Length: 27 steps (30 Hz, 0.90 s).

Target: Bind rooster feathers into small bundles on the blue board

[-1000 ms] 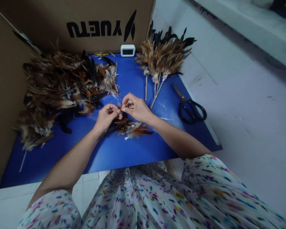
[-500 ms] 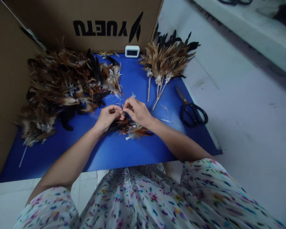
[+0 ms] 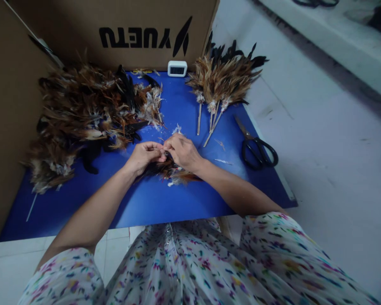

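My left hand (image 3: 143, 156) and my right hand (image 3: 183, 151) meet fingertip to fingertip over the middle of a blue board (image 3: 165, 199). Together they pinch the quill end of a small bundle of brown and black feathers (image 3: 174, 171), whose tips spread out beneath my right wrist. What lies between the fingertips is too small to make out. A big loose heap of brown feathers (image 3: 79, 114) lies to the left of my left hand.
Three finished feather bundles on thin sticks (image 3: 220, 82) lie at the board's far right, black scissors (image 3: 257, 148) beside them. A small white timer (image 3: 177, 68) stands against a cardboard box (image 3: 120, 29). Cardboard walls off the left side; grey floor (image 3: 330, 140) on the right.
Both hands have sunk slightly toward the board and drawn closer together, still working at the feather bundle's quill end. The camera view shifted a little.
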Available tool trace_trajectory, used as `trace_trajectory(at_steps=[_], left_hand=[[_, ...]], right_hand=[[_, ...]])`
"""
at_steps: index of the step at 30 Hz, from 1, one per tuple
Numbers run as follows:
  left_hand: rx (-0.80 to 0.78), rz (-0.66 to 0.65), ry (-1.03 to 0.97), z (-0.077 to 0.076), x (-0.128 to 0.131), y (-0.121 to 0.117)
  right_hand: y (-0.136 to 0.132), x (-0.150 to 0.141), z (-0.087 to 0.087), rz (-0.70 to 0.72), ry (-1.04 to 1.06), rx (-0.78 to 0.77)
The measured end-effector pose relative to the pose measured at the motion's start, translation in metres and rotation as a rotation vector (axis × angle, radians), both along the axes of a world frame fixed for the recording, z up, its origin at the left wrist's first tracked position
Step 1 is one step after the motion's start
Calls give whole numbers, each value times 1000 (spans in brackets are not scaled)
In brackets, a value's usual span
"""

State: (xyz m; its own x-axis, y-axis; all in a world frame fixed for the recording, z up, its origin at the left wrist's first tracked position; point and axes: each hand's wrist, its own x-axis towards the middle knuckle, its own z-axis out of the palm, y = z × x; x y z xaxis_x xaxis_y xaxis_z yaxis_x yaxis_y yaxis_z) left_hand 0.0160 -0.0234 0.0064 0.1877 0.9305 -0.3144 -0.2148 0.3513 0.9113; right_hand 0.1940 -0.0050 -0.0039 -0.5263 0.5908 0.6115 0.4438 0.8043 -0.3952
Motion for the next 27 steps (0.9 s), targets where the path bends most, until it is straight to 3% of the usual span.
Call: trace_trajectory(at_steps=[9,17,27], left_hand=[[-53,-44,-25,4,-3,1],[-28,19,-95,1,-2,1],[-67,14,-100,3,-1,0]], right_hand=[[1,-1,-3,46,7,2],[1,-1,-4,-44,103,-135],[3,0,-10,-10,67,-1]])
